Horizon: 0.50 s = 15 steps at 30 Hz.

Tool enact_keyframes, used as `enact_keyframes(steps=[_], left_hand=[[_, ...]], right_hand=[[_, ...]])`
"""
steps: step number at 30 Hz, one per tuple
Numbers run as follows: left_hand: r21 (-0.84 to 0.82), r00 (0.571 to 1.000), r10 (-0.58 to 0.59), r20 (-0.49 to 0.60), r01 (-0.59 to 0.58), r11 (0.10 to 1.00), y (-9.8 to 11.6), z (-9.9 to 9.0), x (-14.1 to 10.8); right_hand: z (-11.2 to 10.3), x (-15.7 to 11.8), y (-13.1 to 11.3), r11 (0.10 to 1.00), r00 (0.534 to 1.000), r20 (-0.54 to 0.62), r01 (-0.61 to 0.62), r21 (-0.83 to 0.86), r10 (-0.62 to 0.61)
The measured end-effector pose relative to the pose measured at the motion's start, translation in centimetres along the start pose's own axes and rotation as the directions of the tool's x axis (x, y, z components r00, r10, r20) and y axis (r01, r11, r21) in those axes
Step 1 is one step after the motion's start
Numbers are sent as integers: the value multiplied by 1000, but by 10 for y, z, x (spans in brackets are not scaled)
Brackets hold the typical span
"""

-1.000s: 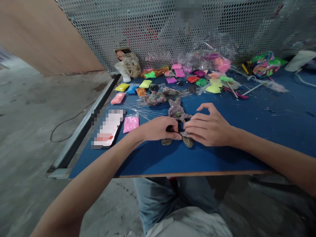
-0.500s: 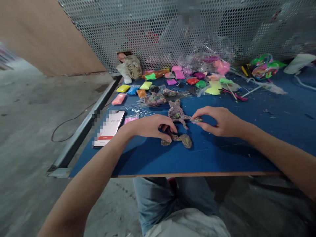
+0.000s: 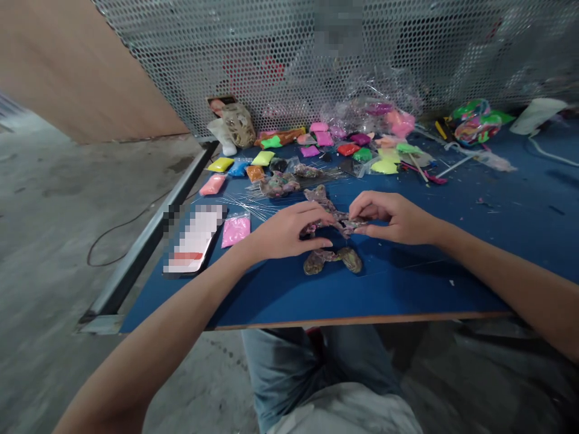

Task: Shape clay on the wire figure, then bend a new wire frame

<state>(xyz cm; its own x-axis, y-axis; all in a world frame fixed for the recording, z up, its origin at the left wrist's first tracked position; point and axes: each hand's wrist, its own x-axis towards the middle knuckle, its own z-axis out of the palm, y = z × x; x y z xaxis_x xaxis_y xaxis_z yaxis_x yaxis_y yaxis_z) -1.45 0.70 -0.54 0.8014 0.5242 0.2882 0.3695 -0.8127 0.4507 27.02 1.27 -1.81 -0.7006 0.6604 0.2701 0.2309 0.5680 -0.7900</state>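
Note:
A mottled grey-purple clay figure (image 3: 319, 194) lies on the blue table, its lower part mostly behind my fingers. My left hand (image 3: 296, 229) curves over its near left side, fingertips on the clay and thumb below. My right hand (image 3: 393, 218) pinches a small mottled clay piece (image 3: 357, 222) between thumb and fingers, against the figure's right limb. Just in front of both hands lies a separate clay part (image 3: 332, 256) with two rounded ends. Behind the figure rest more mottled clay lumps (image 3: 279, 184).
A phone (image 3: 192, 241) and a pink packet (image 3: 236, 230) lie to the left. Thin wires (image 3: 246, 207) spread behind my left hand. Colourful clay packets (image 3: 323, 138), a white cup (image 3: 538, 116) and a perforated metal screen (image 3: 289, 78) are at the back.
My left hand has left the two-ended clay part and moved up and right onto the figure. My right hand has brought its clay piece against the figure's limb.

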Motion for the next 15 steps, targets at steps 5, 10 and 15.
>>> enact_keyframes(steps=[5,10,15], left_hand=[[12,997,0,-79,1,1000,0,8,4],[-74,996,-13,-91,6,997,7,16,8],[-225,988,-113,-104,88,971,11,20,7]], right_hand=[[7,2,-2,999,995,-87,37,-12,-38],[16,3,-8,977,969,-156,173,-127,-192],[18,1,-11,921,947,-118,255,-295,-300]])
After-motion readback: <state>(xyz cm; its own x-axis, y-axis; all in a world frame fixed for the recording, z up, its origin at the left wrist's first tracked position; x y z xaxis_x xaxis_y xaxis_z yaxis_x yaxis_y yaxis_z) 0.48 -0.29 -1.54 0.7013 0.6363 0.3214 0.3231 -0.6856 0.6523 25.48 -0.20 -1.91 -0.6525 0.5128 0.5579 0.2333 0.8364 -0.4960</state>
